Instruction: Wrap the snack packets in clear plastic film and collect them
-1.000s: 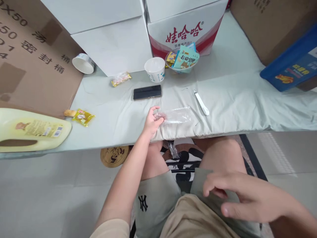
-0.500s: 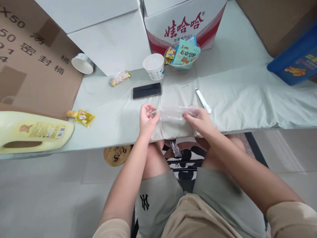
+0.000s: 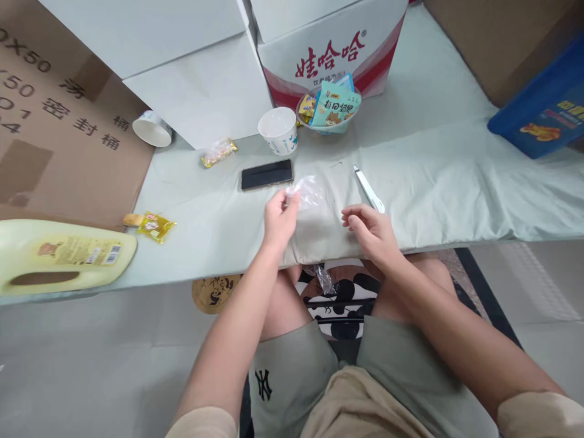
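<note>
My left hand pinches a crumpled piece of clear plastic film between thumb and fingers, just above the cloth-covered table. The film's loose part sticks out to the right of the fingertips. A hand's width farther right, my right hand is loosely curled, thumb apart from the fingers, with nothing visible in it. Just beyond its fingers lies a white utility knife. Past my left hand is a dark-screened phone, lying flat.
Behind the phone stand a paper cup and a bowl of snack packets, before a white-and-red carton. A wrapped snack, a tipped cup, a yellow packet and a pale yellow jug are leftward. A blue container stands right.
The plastic film was stretched between both hands. My right hand has let go of it, and the film now hangs crumpled from my left hand. The view has shifted slightly.
</note>
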Demonstrator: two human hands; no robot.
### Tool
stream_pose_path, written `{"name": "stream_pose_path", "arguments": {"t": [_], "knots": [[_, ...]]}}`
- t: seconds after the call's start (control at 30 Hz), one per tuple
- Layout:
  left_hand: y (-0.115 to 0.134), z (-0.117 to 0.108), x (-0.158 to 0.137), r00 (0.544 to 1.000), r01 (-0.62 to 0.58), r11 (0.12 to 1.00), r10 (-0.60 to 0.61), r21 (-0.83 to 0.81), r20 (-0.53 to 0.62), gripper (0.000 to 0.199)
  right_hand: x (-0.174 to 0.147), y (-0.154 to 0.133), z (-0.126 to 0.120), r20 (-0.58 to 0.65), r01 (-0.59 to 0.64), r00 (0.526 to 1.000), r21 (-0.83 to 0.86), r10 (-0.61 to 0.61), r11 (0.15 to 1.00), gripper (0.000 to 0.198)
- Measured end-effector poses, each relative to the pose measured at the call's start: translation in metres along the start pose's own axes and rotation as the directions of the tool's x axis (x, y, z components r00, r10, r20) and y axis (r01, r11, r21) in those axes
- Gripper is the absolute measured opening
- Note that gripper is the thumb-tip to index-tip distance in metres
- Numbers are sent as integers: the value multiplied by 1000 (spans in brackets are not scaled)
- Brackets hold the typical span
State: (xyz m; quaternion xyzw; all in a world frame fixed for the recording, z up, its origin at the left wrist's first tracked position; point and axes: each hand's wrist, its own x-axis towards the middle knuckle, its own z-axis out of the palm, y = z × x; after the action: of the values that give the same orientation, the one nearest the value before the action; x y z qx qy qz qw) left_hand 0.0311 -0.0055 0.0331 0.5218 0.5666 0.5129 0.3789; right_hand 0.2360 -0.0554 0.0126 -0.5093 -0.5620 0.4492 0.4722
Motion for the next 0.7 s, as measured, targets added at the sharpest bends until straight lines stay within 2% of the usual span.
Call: {"name": "stream_pose_path", "arguments": {"t": [0.03, 0.1, 0.17, 0.2, 0.27, 0.33, 0.37, 0.43, 0.47, 0.5, 0.57, 0.6, 0.63, 0.67, 0.7], "knots": [[0, -5, 17, 997, -28, 999, 31, 46, -74, 26, 1, 4, -3, -20, 24, 999, -104, -26, 994, 19], [4, -16, 55, 983, -4, 995, 22, 101, -180, 17, 3, 10, -6, 24, 81, 997, -245, -78, 966, 16], [15, -25, 97, 959, 28, 975, 36, 221, -282, 19, 4, 13, -7, 106, 139, 988, -300, -112, 944, 16], [22, -28, 117, 949, 3, 944, 101, 331, -299, 24, 4, 13, -6, 133, 163, 983, -310, -127, 937, 17], [38, -28, 153, 925, -59, 840, 249, 539, -286, 28, 4, 14, -4, 151, 194, 977, -320, -152, 927, 17], [51, -22, 183, 922, -112, 685, 342, 720, -183, 23, 4, 13, -3, 138, 210, 975, -323, -173, 923, 17], [56, -16, 196, 936, -128, 608, 335, 784, -107, 19, 3, 13, -3, 133, 219, 974, -322, -185, 921, 17], [62, -1, 217, 984, -138, 472, 166, 870, 66, 18, 3, 14, -3, 131, 244, 968, -316, -212, 917, 16], [64, 7, 226, 990, -135, 401, 26, 906, 136, 19, 3, 14, -3, 134, 259, 965, -309, -228, 915, 15], [65, 14, 235, 973, -131, 334, -138, 933, 186, 20, 3, 14, -4, 136, 272, 961, -299, -241, 915, 15], [67, 26, 249, 877, -122, 234, -430, 965, 215, 14, 4, 14, -5, 133, 292, 955, -273, -264, 917, 14], [68, 29, 255, 822, -106, 240, -525, 965, 221, 9, 4, 14, -5, 129, 299, 953, -262, -274, 918, 15], [67, 31, 260, 802, -99, 277, -546, 956, 241, 9, 4, 14, -5, 125, 305, 951, -251, -282, 919, 15], [66, 32, 265, 821, -94, 350, -503, 932, 272, 11, 5, 14, -6, 124, 308, 950, -243, -286, 920, 15], [63, 31, 271, 863, -113, 428, -405, 896, 302, 11, 5, 14, -6, 121, 311, 949, -235, -290, 921, 15]]}}
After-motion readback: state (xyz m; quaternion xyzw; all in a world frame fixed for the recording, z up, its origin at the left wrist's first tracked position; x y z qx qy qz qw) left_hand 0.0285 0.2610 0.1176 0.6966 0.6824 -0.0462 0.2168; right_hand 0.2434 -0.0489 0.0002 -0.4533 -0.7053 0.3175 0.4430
